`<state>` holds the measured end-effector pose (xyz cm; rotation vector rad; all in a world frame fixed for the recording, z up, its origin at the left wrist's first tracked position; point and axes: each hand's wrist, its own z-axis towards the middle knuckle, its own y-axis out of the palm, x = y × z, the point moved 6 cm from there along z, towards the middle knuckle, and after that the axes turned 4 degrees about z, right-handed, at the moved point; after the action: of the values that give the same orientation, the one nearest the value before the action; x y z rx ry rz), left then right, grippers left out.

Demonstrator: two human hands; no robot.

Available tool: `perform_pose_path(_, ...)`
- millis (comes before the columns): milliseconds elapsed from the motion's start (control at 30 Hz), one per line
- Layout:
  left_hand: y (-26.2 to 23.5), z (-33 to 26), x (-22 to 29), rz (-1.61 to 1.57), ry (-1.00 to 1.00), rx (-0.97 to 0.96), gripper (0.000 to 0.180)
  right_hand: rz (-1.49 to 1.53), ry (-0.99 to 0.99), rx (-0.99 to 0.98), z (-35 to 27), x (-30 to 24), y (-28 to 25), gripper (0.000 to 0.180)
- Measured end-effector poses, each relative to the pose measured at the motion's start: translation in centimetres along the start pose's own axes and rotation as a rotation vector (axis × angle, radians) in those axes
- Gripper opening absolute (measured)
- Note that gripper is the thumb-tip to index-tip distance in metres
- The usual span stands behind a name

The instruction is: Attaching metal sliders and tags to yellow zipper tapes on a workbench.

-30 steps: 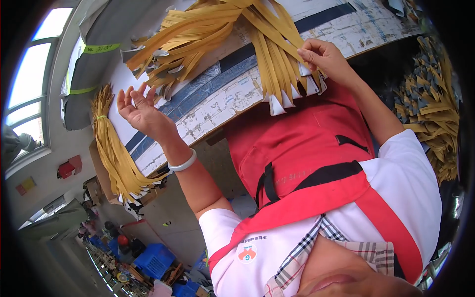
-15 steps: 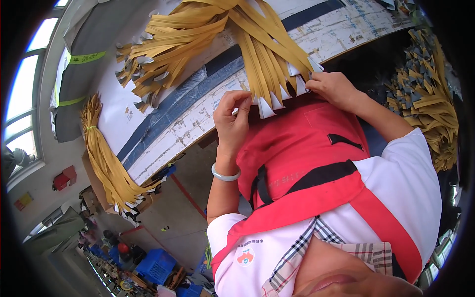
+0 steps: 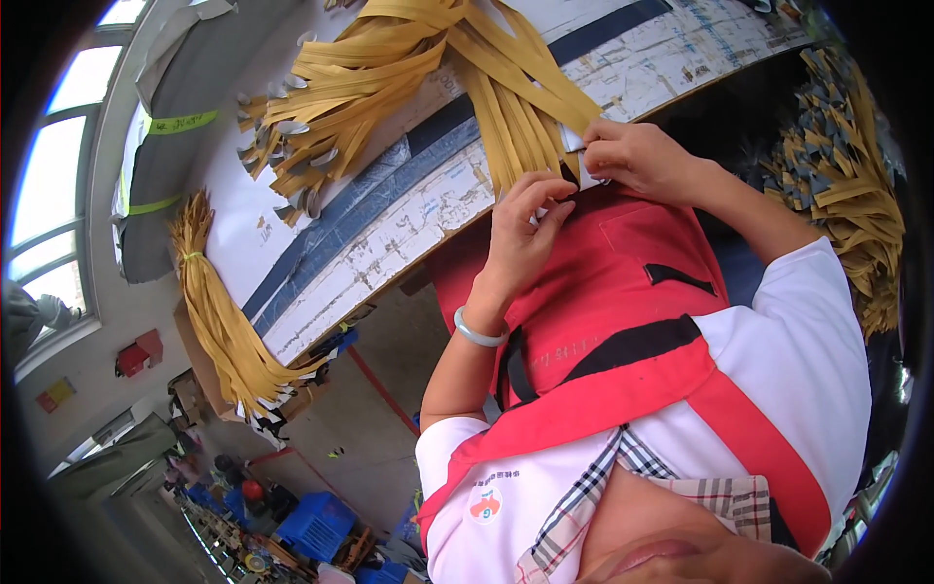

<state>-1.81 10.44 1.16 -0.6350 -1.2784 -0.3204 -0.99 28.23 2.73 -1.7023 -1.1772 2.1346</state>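
A fan of mustard-yellow zipper strips (image 3: pixel 520 122) hangs over the near edge of the table toward my red apron. My left hand (image 3: pixel 530 219), a pale bangle on its wrist, is closed in a pinch at the lower ends of the strips. Whatever its fingertips hold is too small to make out; a dark bit shows beside them. To the right, my right hand (image 3: pixel 642 165) pinches the end of a zipper strip next to a white tip. The two hands are close together but apart. My fingers cover most of the strip ends.
A larger pile of yellow zipper strips (image 3: pixel 360 68) with grey tips lies farther back on the worn white table (image 3: pixel 389 258). A tied bundle (image 3: pixel 219 311) drapes over the left end. More strips (image 3: pixel 856 195) hang at the right. Blue crates (image 3: pixel 316 526) stand on the floor.
My left hand has moved right along the strip ends, closer to my right hand. My right hand has shifted slightly up and left, still at the strip ends.
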Motion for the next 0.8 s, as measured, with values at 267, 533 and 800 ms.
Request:
perform_pose_path(267,0.4,-1.4,-2.2,0.017,-0.126,-0.022,0.011,-0.629,-0.293,0.020,-1.6,2.5,1.6,0.013)
perform_pose_path(533,0.6,-1.6,-1.9,0.006,-0.118,-0.038,0.010,-0.462,-0.137,-0.039,-1.0,3.0,1.2,0.006)
perform_pose_path(800,1.5,-1.6,-2.3,-0.018,-0.077,-0.066,0.010,-0.718,-0.375,0.050,-2.2,3.3,1.8,0.011)
